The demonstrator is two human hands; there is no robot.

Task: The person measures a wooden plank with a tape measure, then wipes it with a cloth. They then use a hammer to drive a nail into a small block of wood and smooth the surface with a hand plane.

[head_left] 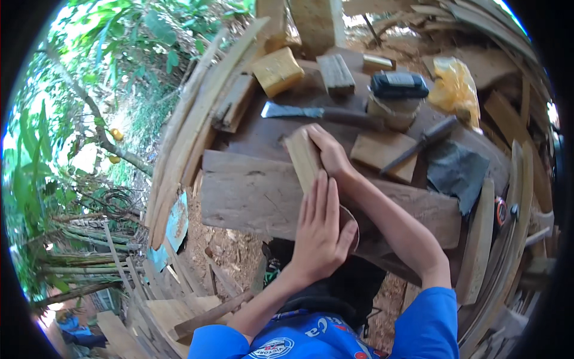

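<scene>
A pale wooden block (304,158) is held tilted above the bench, with my right hand (330,154) wrapped around its far end and right side. My left hand (321,230) lies along the block's near end, its fingers straight and together, pressed on the wood. Beneath the left thumb and palm shows a thin, curved brown sheet with a light edge (354,238), perhaps sandpaper; the hand hides most of it. Under both hands is a dark, worn plank (245,188). Just beyond the right forearm lies another flat wooden block (382,152).
A broad chisel (296,110) lies across the bench's far side. Another handled tool (421,143) rests on the flat block, beside a grey cloth (459,170). Farther back are a yellowish block (278,72), a black case (399,85) and an orange plastic bag (454,90). Boards surround the bench.
</scene>
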